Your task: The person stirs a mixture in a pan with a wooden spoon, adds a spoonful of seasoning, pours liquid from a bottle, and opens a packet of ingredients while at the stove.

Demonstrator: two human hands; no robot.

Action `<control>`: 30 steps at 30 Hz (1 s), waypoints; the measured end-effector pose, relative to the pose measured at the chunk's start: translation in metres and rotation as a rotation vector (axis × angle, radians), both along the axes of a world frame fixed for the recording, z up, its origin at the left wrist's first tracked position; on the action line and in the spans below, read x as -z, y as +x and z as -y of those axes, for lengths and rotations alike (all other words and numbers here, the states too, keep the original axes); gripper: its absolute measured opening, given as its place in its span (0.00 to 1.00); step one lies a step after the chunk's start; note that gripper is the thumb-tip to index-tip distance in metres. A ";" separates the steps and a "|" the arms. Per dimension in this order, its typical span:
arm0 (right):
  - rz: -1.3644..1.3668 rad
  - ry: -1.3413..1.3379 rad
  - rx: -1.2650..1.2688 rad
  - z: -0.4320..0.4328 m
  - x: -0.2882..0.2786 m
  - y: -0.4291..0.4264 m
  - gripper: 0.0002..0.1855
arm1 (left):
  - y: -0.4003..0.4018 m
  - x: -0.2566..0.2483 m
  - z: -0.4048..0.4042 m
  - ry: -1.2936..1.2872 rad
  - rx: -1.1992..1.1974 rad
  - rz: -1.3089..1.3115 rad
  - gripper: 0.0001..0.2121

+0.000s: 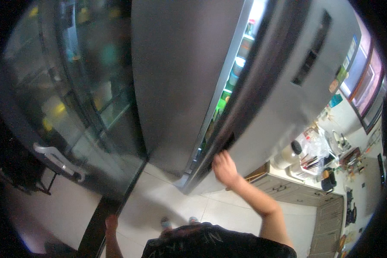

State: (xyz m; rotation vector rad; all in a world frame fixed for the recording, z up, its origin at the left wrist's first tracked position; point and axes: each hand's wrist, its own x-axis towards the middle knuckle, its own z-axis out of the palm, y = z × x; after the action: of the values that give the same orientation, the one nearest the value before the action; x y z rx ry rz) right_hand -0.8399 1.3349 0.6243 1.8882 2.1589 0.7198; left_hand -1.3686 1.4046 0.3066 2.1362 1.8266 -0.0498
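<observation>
A grey refrigerator door (271,96) stands partly open in front of me. My right hand (225,168) has its fingers curled at the dark edge of this door, near its lower part. Through the lit gap, jars or tubs (238,66) and green items (222,104) show on the shelves. My left hand (111,222) is low at the left, beside the dark edge of a glass door (93,174); its fingers are not clear enough to tell whether they grip anything. That glass door has a silver handle (60,163).
Right of the refrigerator, a white counter (287,175) over grey cabinets (290,190) holds a large jar with a black lid (287,154), a rack with chopsticks (304,166) and plastic bags (316,145). Light floor tiles (193,206) lie below.
</observation>
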 end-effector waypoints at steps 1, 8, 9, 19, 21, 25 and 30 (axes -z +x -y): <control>-0.430 -0.028 0.030 0.035 0.017 -0.003 0.05 | 0.042 -0.032 -0.027 -0.004 0.001 0.142 0.09; -1.852 0.795 0.893 0.197 0.082 0.001 0.17 | 0.274 -0.181 -0.109 -0.136 0.434 0.869 0.07; -1.966 0.994 0.858 0.202 0.076 -0.004 0.21 | 0.300 -0.199 -0.116 -0.120 0.565 0.881 0.07; -1.720 1.585 0.873 0.286 0.108 0.076 0.27 | 0.538 -0.322 -0.156 -0.213 1.193 0.987 0.07; -1.616 1.625 0.946 0.292 0.098 0.083 0.27 | 0.584 -0.335 -0.164 -0.207 1.251 0.999 0.07; -1.459 1.750 1.047 0.303 0.105 0.076 0.26 | 0.685 -0.373 -0.183 -0.165 1.299 1.100 0.09; -1.317 1.866 1.224 0.319 0.119 0.054 0.26 | 0.828 -0.421 -0.189 0.032 1.276 1.203 0.11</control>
State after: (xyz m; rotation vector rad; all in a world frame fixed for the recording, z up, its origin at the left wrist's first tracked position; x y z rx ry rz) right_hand -0.7855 1.0163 0.5056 -1.5507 0.4853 -0.4902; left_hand -0.5405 1.5932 0.7271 2.1263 -0.2403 0.7531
